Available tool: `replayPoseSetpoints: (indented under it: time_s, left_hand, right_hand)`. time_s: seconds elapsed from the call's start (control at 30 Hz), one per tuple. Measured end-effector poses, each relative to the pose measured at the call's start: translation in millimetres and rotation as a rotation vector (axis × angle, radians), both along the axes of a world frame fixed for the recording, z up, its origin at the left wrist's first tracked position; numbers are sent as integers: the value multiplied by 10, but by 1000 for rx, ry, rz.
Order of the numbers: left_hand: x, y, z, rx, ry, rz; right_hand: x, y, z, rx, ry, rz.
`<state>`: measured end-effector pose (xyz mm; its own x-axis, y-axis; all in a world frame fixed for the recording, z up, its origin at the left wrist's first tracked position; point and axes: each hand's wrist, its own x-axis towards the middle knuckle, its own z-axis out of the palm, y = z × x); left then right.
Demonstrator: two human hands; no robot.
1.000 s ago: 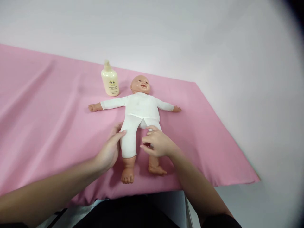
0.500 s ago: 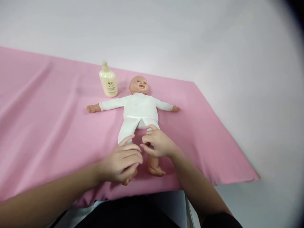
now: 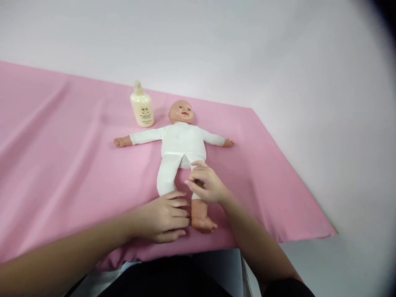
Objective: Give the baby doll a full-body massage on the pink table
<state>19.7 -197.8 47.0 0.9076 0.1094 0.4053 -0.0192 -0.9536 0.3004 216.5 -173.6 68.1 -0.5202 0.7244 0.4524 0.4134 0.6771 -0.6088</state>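
**Two hands at the legs of a baby doll on a pink desk**

Nearest to the camera, both forearms come in from the bottom edge, and a dark garment fills the bottom middle, cut off by the frame. The left hand [image 3: 163,216] lies curled over the doll's lower leg and foot on that side, so this foot is fully hidden; the fingers seem wrapped around it, but the grip itself is not clearly visible. Just beside it, the doll's other bare foot [image 3: 202,222] is seen, toes pointing to the right. The right hand [image 3: 206,183] sits above this foot, the fingers bent and pinching at the white trouser leg near the knee; the part of the cloth under the fingers is covered.

The doll [image 3: 182,140] lies on its back on the pink cloth [image 3: 62,165] of the desk, arms stretched out to both sides, head pointing away from the person. It wears a white suit. Behind the doll's head and a little to the left stands a cream bottle [image 3: 142,108], upright, near the head but not touching; its label is too small to read.

Beyond the doll, the pale wall [image 3: 216,49] rises. The far right side of the view is blurred and dark at the corner.
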Motion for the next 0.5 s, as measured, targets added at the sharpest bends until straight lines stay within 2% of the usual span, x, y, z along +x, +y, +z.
replayPoseSetpoints:
  time_s: [0.13,0.23,0.37,0.5]
  left_hand:
    - [-9,2,8,-9,-22,-1]
    - [-26,14,11,-1,-60,10]
    - [-67,35,47,-22,-195,77]
    - [-98,42,85,-84,-265,191]
  right_hand:
    - [-9,-45,22,-32,177,-91]
    - [-15,-90,42,-12,289,-85]
    - [-54,-127,61,156,355,42]
    - [-63,-137,104,355,276,92]
